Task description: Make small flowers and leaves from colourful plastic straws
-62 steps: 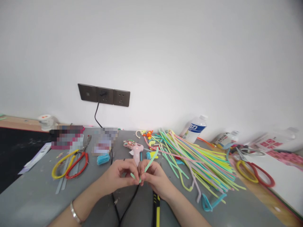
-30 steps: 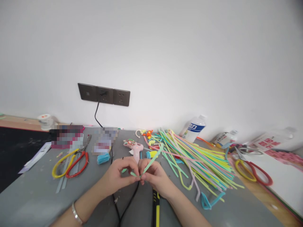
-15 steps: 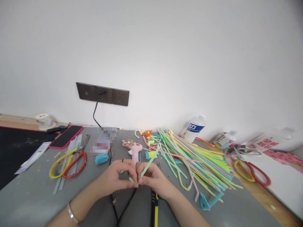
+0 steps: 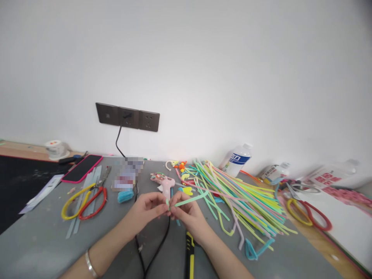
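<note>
A mint-green pipe cleaner [image 4: 192,199] is pinched between both hands above the grey table mat. My left hand [image 4: 149,211] is closed on its short end, thumb against forefinger. Right beside it, fingertips nearly touching, my right hand [image 4: 186,213] grips the same piece, and the long end sticks out to the right. Just behind the hands lies a pink glue gun [image 4: 167,184], its handle partly hidden by them. A black and yellow tool handle [image 4: 190,252] lies under my right wrist, its far part covered by the hand.
Many coloured pipe cleaners [image 4: 247,193] spread to the right, with a bent blue one [image 4: 257,250] in front. Yellow-and-red-handled scissors [image 4: 87,199] and a pink-edged phone [image 4: 83,168] lie left. A white bottle [image 4: 236,159] stands at the wall; more scissors [image 4: 308,213] lie far right.
The pipe cleaner's long end has swung down from pointing steeply up to lying nearly level toward the right. Both hands have risen slightly and turned, still gripping it.
</note>
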`<control>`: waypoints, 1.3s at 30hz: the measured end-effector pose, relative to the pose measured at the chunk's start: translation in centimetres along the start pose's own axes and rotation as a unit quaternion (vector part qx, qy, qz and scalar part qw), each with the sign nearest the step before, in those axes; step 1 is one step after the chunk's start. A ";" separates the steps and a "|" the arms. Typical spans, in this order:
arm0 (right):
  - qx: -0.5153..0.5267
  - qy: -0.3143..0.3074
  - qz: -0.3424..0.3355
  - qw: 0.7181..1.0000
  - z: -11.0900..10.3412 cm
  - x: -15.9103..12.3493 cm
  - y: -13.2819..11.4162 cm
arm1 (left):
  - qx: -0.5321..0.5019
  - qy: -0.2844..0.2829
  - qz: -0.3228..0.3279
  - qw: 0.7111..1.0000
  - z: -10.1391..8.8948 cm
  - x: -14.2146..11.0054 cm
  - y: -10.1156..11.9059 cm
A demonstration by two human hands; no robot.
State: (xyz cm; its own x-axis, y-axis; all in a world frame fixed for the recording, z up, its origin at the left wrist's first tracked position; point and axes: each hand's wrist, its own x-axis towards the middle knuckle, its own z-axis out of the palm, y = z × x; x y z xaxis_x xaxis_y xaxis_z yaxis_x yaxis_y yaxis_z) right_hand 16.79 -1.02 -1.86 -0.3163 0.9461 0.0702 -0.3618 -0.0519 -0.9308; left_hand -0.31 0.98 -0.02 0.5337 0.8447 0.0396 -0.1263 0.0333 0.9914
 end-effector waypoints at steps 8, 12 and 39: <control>-0.053 -0.028 -0.050 0.997 0.1 0.0 -1.1 | 0.067 -0.022 -0.020 0.997 -0.4 -0.3 0.0; -0.055 -0.039 -0.031 0.997 -0.1 0.0 -1.2 | 0.056 -0.059 -0.024 0.996 -0.8 -0.4 0.2; -0.015 -0.026 -0.016 0.999 -0.4 0.4 -0.9 | 0.105 -0.073 -0.089 0.988 -0.7 -0.6 0.5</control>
State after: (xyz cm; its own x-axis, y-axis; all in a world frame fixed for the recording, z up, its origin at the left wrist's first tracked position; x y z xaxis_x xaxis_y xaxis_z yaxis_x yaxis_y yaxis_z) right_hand 17.33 -0.47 -1.12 -0.3504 0.9291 0.1184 -0.3469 -0.0113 -0.9378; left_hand -1.22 0.88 0.33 0.6482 0.7495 -0.1344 0.1483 0.0489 0.9877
